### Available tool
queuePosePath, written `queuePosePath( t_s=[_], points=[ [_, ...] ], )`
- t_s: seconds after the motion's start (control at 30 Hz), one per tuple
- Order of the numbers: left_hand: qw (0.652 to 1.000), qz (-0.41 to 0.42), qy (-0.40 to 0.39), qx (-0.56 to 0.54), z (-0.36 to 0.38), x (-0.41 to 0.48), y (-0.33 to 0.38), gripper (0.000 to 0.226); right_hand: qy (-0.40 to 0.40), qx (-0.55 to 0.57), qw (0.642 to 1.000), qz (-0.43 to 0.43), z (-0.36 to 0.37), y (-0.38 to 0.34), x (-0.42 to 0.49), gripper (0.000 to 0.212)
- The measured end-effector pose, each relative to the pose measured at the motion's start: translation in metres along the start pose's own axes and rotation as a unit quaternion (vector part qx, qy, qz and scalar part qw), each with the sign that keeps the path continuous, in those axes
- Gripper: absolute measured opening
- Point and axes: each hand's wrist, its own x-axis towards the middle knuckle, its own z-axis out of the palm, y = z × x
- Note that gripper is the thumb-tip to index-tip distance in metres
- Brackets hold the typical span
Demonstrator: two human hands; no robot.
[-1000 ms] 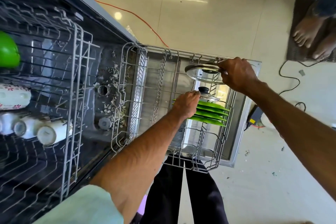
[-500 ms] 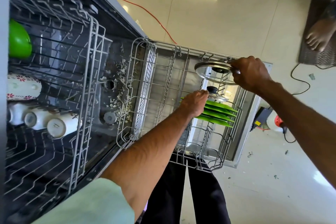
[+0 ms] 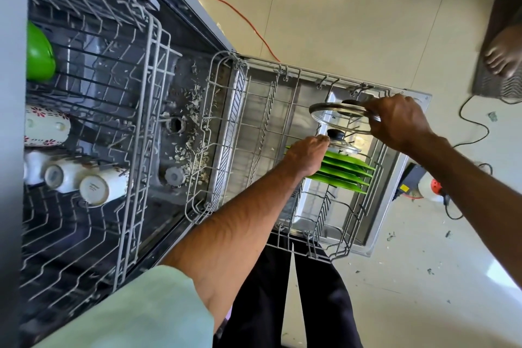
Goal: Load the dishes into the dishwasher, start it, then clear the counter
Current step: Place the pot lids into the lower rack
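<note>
**Two glass lids, one crowded rack**

Lower rack (image 3: pixel 215 121) sits pulled out over the open door, with plates (image 3: pixel 346 175) standing in its tines. Right hand (image 3: pixel 395 121) is clamped on the rim of the upper lid (image 3: pixel 336 118), holding it just above the lower lid (image 3: pixel 343 145), which leans beside the plates. Left hand (image 3: pixel 306 155) is at that lid's knob; I cannot tell whether it grips or only steadies.

Likely trouble is glass striking glass if the upper lid goes in too close, or the lower lid tipping once let go.

Around them: upper rack (image 3: pixel 147 121) with bowl (image 3: pixel 39 56) and mugs (image 3: pixel 93 186), a cable (image 3: pixel 240 17) on the tiles, and scraps (image 3: pixel 193 124) on the tub floor. Tines and knob crowd the slot.
</note>
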Motion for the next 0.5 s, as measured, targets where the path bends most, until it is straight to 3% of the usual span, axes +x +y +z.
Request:
queuePosePath(
  t_s=[0.23, 0.4, 0.5],
  points=[
    [1.000, -0.010, -0.004, 0.002, -0.001, 0.000, 0.002, 0.056, -0.013, -0.017, 1.000, -0.004, 0.011, -0.025, 0.008, 0.040],
    [1.000, -0.020, -0.013, 0.006, -0.004, -0.002, 0.004, 0.060, -0.075, -0.124, 0.989, -0.019, 0.027, -0.036, 0.017, 0.043],
    [1.000, -0.018, -0.022, 0.011, -0.002, -0.001, 0.000, 0.062, -0.084, -0.083, 0.993, 0.004, 0.037, -0.022, 0.016, 0.043]
  ],
)
